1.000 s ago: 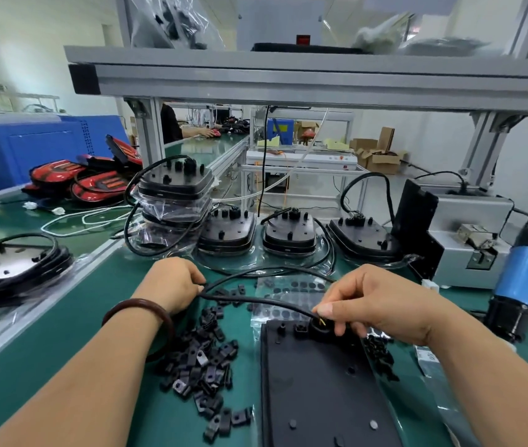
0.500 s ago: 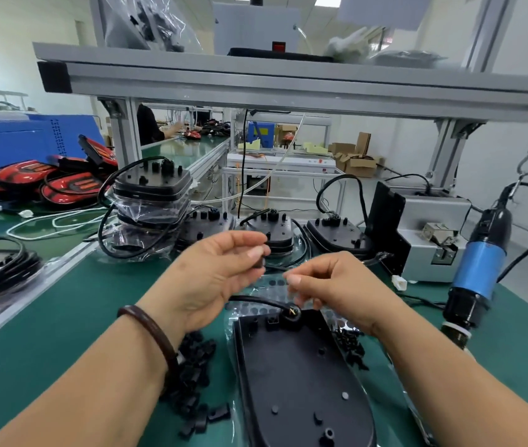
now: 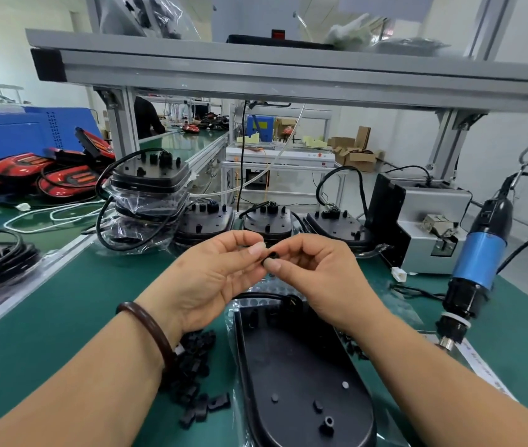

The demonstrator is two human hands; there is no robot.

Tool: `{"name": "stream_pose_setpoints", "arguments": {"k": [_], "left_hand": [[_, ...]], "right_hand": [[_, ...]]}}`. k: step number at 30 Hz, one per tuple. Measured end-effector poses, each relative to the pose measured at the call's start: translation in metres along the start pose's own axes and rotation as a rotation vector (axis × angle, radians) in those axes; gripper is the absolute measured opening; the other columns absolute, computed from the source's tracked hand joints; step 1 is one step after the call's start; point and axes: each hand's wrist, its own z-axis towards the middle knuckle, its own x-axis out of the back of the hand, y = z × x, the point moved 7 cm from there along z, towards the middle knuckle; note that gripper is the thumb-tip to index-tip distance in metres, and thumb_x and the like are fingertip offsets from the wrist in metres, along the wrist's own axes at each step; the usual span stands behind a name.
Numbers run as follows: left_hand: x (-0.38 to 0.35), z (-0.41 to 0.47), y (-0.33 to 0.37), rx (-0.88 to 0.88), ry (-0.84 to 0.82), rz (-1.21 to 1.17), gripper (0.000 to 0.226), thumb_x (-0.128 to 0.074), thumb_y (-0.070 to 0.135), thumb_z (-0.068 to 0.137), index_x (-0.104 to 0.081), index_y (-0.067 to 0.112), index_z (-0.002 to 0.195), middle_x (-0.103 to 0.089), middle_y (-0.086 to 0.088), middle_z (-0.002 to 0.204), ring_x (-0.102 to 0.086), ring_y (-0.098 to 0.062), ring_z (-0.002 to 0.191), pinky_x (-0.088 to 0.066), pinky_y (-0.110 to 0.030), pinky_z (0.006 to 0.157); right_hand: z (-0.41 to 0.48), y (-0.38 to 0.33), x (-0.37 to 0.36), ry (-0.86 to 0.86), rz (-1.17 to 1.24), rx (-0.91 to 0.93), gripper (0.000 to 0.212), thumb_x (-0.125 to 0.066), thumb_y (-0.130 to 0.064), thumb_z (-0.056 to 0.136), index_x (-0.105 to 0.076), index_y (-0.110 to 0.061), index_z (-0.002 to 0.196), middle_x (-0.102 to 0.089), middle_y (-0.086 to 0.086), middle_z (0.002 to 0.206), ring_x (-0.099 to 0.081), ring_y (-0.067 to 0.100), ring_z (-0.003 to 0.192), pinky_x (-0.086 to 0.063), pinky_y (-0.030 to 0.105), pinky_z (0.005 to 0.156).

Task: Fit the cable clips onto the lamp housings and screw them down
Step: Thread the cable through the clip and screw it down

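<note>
Pinching one small black cable clip [image 3: 271, 256] between fingertips of left hand [image 3: 220, 279] and right hand [image 3: 319, 279], held above the black lamp housing [image 3: 298, 382], which lies flat on the green counter [image 3: 63, 304]. Clip rounded, mostly hidden. Clip pile [image 3: 195, 366] lies left of housing.

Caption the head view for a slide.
Left hand and right hand pinch a small black part above a lamp housing, loose clips piled beside it.

One wide-angle head-worn view looks forward and slightly down across the green workbench [image 3: 63, 317]. It sits close above the left hand [image 3: 211, 279] and right hand [image 3: 320, 279], under the aluminium shelf frame [image 3: 256, 69].
</note>
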Motion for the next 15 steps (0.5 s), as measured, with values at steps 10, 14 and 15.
{"name": "stream_pose_setpoints", "arguments": {"k": [10, 14, 15], "left_hand": [[0.001, -0.008, 0.029, -0.299, 0.031, 1.182, 0.007, -0.071, 0.026, 0.082, -0.067, 0.028, 0.088, -0.070, 0.009, 0.081, -0.064, 0.001, 0.074, -0.051, -0.013, 0.070], [-0.012, -0.010, 0.010, -0.220, -0.130, 1.472, 0.006, -0.071, 0.035, 0.082, -0.066, 0.037, 0.082, -0.070, 0.016, 0.081, -0.061, 0.007, 0.078, -0.047, -0.010, 0.075], [-0.013, -0.010, 0.009, -0.218, -0.123, 1.488, 0.005, -0.070, 0.035, 0.082, -0.066, 0.038, 0.079, -0.070, 0.015, 0.079, -0.061, 0.005, 0.076, -0.047, -0.013, 0.073]], "right_hand": [[0.001, 0.013, 0.012, 0.014, -0.019, -0.137, 0.009, -0.070, -0.011, 0.086, -0.074, -0.018, 0.081, -0.068, 0.002, 0.063, -0.058, 0.013, 0.059, -0.045, 0.020, 0.054], [-0.001, 0.025, 0.009, -0.112, -0.097, -0.313, 0.014, -0.068, -0.006, 0.086, -0.070, -0.012, 0.074, -0.069, 0.001, 0.062, -0.058, 0.007, 0.049, -0.038, 0.016, 0.044], [-0.001, 0.025, 0.009, -0.135, -0.106, -0.335, 0.013, -0.068, -0.005, 0.086, -0.070, -0.011, 0.074, -0.069, 0.001, 0.062, -0.057, 0.007, 0.048, -0.038, 0.015, 0.043]]}}
